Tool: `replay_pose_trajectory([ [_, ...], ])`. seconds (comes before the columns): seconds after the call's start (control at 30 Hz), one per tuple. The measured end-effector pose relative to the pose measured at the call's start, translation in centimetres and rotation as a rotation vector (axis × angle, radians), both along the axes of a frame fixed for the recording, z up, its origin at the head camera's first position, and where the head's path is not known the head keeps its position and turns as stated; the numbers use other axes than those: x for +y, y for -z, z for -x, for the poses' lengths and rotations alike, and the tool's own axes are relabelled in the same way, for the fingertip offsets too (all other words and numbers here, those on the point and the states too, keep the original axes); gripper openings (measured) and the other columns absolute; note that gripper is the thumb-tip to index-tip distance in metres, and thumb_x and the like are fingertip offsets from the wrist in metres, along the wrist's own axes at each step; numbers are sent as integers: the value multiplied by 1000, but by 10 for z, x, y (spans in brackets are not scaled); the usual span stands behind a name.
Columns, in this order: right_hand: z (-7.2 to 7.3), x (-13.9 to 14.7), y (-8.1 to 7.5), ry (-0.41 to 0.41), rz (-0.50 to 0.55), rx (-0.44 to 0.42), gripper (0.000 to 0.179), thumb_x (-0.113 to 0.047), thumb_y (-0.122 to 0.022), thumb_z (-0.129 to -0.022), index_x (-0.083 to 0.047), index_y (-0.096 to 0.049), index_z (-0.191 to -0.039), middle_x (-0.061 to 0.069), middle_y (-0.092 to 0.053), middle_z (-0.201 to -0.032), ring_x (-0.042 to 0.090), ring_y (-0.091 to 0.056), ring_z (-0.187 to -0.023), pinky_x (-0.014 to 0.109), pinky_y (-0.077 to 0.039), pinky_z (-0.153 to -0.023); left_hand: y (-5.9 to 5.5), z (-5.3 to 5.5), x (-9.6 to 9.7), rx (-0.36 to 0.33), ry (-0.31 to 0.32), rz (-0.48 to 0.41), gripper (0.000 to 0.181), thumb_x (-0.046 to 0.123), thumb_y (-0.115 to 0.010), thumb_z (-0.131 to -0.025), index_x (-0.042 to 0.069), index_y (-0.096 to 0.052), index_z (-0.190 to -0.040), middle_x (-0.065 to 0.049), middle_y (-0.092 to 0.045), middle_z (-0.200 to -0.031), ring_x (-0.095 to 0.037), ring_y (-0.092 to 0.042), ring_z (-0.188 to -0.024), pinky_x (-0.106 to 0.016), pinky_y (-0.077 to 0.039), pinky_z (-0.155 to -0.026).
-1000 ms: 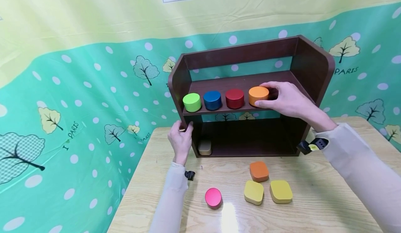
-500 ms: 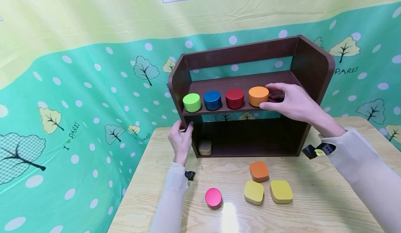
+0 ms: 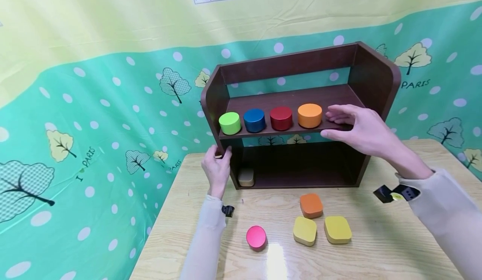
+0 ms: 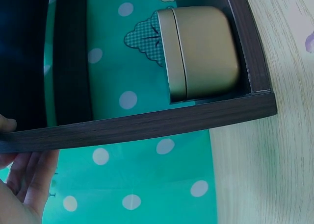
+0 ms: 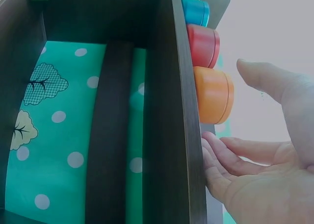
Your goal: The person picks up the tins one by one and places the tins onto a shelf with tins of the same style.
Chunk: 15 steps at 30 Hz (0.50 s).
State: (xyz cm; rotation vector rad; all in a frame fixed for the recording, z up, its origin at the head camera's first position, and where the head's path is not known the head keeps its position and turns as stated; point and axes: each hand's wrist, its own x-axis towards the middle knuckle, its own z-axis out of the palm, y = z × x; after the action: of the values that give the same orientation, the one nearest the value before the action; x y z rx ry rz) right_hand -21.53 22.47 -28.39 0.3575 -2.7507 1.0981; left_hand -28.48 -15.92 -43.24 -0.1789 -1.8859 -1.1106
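Note:
My left hand (image 3: 216,169) pinches the left side panel of a dark brown two-tier shelf (image 3: 290,68), thumb inside and fingers outside. To the right of a round orange tin (image 3: 310,116), my right hand (image 3: 367,131) is spread and holds nothing; in the right wrist view a gap separates its thumb from the tin. The orange tin ends a row on the upper tier, beside a red tin (image 3: 281,118), a blue tin (image 3: 254,120) and a light green tin (image 3: 230,123). A squarish gold tin (image 4: 206,52) sits in the lower tier's left corner.
On the wooden table (image 3: 169,229) before the shelf lie a pink round tin (image 3: 256,237), an orange square tin (image 3: 311,205) and two yellow ones, a paler tin (image 3: 305,230) and a deeper yellow tin (image 3: 337,229). A patterned green curtain (image 3: 113,146) hangs behind.
My right hand has let go of the orange tin and drawn away to the right, its fingers opening. The tin stays on the upper tier. My left hand has not moved.

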Motion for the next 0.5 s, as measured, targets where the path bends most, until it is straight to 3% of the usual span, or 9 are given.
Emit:
replay_pose_trajectory([
  [0.1,-4,2,3,9,5,12,76,-35,-85,-96,-6,-53,-159,23,-65,-152,43,-63,-139,44,-52,-112,1,0,-1,-12,0,-4,19,10,-82,-90,0,-70,-80,-18,-74,-75,-37,-73,-73,-40,-54,-68],
  [0.33,-19,2,9,-6,28,76,73,-32,-87,-94,-6,-57,-155,22,-68,-147,43,-64,-134,5,-39,-92,2,1,-1,-7,3,-4,19,10,-82,-92,0,-70,-80,-18,-75,-75,-38,-73,-72,-48,-56,-68],
  [0.5,-29,-3,15,-12,50,91,72,-28,-89,-92,-6,-58,-154,22,-69,-145,42,-66,-130,-4,-35,-89,1,1,-1,-7,12,-3,19,10,-81,-92,0,-70,-81,-18,-75,-76,-38,-73,-73,-54,-57,-68],
])
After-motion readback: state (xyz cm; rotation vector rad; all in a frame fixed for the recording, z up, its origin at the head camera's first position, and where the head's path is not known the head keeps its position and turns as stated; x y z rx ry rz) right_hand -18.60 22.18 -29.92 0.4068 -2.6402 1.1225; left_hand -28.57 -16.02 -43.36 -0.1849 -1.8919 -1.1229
